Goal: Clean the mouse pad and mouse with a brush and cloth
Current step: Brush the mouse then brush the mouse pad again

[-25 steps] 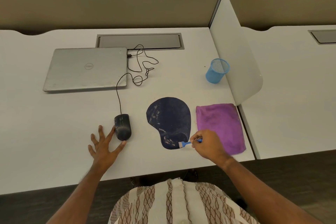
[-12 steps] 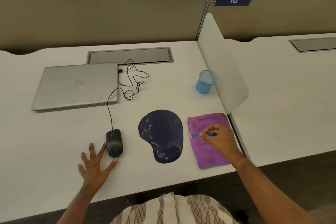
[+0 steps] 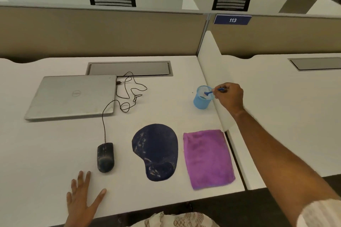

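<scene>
A dark blue mouse pad (image 3: 156,150) with pale smudges lies near the desk's front edge. Left of it sits a dusty black wired mouse (image 3: 105,157). A purple cloth (image 3: 208,158) lies flat to the pad's right. My right hand (image 3: 229,96) is shut on a small blue brush (image 3: 212,91), its bristle end held over the mouth of a blue mesh cup (image 3: 202,98) at the back right. My left hand (image 3: 83,199) rests flat on the desk with fingers spread, just in front of the mouse and not touching it.
A closed silver laptop (image 3: 73,96) lies at the back left, with the mouse cable (image 3: 129,94) coiled beside it. A white divider panel (image 3: 214,72) stands right behind the cup. A grey cable hatch (image 3: 129,68) sits at the rear of the white desk (image 3: 36,153).
My right hand has carried the brush from the mouse pad's front edge, over the purple cloth, up to the blue mesh cup. My left hand stays flat by the mouse.
</scene>
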`<state>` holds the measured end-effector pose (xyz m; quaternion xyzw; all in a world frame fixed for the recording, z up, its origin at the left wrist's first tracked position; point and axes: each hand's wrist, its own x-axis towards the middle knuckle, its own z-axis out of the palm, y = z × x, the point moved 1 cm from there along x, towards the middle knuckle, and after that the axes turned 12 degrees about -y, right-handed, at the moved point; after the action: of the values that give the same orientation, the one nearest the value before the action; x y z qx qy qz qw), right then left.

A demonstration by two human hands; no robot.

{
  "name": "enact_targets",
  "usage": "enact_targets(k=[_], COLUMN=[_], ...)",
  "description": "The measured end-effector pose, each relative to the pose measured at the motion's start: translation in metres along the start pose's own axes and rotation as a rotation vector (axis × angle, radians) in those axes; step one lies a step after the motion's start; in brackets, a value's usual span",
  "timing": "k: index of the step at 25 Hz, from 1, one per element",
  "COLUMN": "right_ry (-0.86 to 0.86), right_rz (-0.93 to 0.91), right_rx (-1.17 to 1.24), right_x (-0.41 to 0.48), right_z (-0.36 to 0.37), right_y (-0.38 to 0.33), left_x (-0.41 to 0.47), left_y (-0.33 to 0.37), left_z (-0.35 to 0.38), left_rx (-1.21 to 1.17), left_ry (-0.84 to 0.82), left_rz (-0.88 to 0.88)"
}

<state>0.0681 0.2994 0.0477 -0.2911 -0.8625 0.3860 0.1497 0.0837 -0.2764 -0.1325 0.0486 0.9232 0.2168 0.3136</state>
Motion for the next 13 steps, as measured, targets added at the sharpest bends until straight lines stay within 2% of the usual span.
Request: enact_targets(k=[6,13], right_ry=[-0.065,-0.232], right_rz=[0.048,0.138], right_rx=[-0.145,-0.301], right_x=[0.047,0.068], right_z=[0.023,0.047], right_y=[0.019,0.037], left_x=[-0.024,-0.035], left_y=[-0.007,-0.011], left_z=[0.027,0.034], left_rx=[0.185,0.173], left_ry=[-0.108,-0.073], left_rz=[-0.171,-0.116])
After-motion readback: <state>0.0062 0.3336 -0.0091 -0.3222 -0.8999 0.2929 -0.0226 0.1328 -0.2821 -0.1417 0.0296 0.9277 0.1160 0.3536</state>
